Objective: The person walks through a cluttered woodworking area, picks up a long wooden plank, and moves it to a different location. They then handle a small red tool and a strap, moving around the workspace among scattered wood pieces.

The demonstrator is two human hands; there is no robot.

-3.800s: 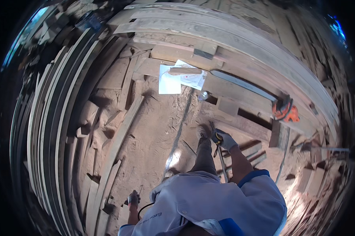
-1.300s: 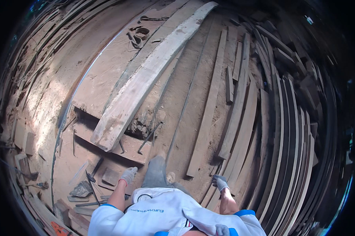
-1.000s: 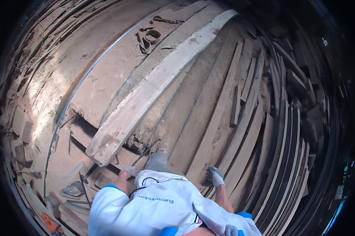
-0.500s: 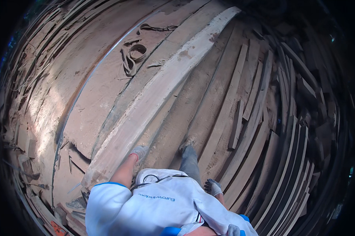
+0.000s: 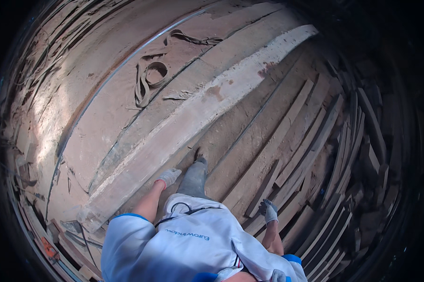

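Observation:
A long, thick wooden slab point(image 5: 174, 128) with a rough pale edge runs diagonally from my lower left to the far right. My left hand point(image 5: 170, 176), in a grey work glove with a red cuff, hangs beside its near edge; the fingers are loosely extended and hold nothing. Whether it touches the slab I cannot tell. Out to the right, my right hand point(image 5: 269, 211) wears a grey glove with dark fingertips. Its fingers are apart and slightly bent, with nothing in them, above some narrow planks point(image 5: 264, 189).
Beyond the slab, a curled flat strap point(image 5: 142, 96) lies on dusty boards, near a long thin metal strip point(image 5: 167, 30). Long narrow timbers point(image 5: 310, 150) pile up on the right. An orange object point(image 5: 50, 249) sits among scraps at lower left. My leg point(image 5: 194, 177) stands between slab and planks.
The view has turned, so the slab lies at a flatter slant. My right hand has come up and forward from beside my body. My left hand has moved slightly, still near the slab; one leg has shifted.

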